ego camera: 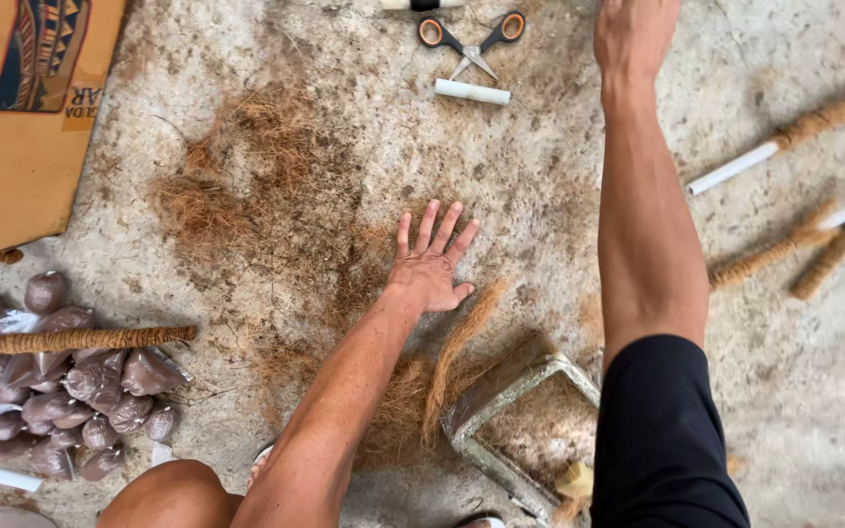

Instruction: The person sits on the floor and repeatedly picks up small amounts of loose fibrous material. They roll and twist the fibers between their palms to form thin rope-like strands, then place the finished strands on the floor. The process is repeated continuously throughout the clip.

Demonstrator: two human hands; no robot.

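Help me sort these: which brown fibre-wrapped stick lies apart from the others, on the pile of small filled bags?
The brown fibre-wrapped stick at the left edge, lying level across the clear bags of brown filling. The other three sticks lie together on bare concrete at the right.

Soft daylight, faint shadows (sharp focus)

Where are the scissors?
In the head view, the orange-handled scissors lie on the floor at the top, beside a short white tube, left of the right hand.
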